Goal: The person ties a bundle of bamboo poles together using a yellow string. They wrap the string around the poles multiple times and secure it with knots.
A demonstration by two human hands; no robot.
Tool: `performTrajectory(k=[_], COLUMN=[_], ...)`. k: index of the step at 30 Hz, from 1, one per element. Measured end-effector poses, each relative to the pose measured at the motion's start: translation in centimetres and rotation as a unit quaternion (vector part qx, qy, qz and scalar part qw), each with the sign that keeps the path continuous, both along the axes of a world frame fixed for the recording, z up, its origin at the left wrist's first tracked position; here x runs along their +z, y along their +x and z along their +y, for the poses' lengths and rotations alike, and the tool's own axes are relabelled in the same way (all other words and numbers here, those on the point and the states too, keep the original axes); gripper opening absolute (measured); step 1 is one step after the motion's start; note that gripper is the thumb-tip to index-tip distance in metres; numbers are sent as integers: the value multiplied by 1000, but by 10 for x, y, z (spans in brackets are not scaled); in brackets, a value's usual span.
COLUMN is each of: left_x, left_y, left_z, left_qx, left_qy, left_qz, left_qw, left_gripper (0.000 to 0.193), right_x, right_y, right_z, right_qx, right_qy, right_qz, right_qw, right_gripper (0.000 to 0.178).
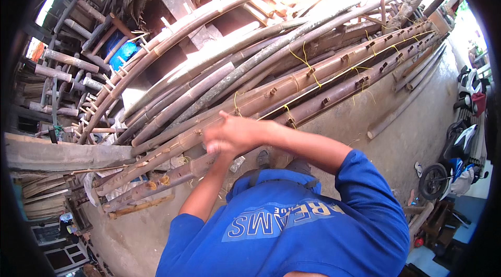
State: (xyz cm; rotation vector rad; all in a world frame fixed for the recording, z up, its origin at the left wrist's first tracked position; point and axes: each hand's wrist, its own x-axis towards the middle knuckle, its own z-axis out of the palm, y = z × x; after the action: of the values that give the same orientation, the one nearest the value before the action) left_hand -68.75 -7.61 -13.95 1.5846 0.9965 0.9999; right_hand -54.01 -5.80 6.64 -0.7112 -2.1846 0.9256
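My right hand point(241, 132) and my left hand point(213, 143) come together over two long brown bamboo poles. The far pole point(261, 95) and the near pole point(308, 113) lie side by side, slanting up to the right. Short dark pegs point(272, 92) stick out along both. Yellow string point(290, 118) is tied round them in several places. My right hand looks closed, its fingers curled, partly over the left. The left hand's fingers are blurred and mostly covered. Whatever lies between my hands is hidden.
Behind lie loose bamboo poles point(266, 63) and a curved rail with pale pegs point(201, 16). Cut bamboo point(70, 60) is stacked at far left, near a blue plastic bag point(122, 51). A low concrete ledge point(57, 157) stands left; a motorbike point(443, 172) is at right.
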Motion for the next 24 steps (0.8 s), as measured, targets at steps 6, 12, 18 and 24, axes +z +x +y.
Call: performTrajectory(k=[6, 12, 18, 24], left_x=[29, 52, 45, 66], left_y=[22, 12, 17, 25], left_z=[13, 2, -7, -5], left_qx=[-5, 13, -5, 1], left_qy=[-127, -23, 80, 136], left_qz=[45, 141, 247, 219], left_qw=[991, 990, 966, 966], left_gripper=[26, 35, 28, 26], right_x=[-94, -80, -15, -24], right_y=[61, 58, 27, 71], right_z=[55, 61, 9, 26], right_qx=[-195, -220, -305, -417], right_qy=[129, -222, -459, 67], right_qz=[-306, -131, 320, -61], right_qw=[923, 941, 771, 904], right_gripper=[40, 37, 63, 53])
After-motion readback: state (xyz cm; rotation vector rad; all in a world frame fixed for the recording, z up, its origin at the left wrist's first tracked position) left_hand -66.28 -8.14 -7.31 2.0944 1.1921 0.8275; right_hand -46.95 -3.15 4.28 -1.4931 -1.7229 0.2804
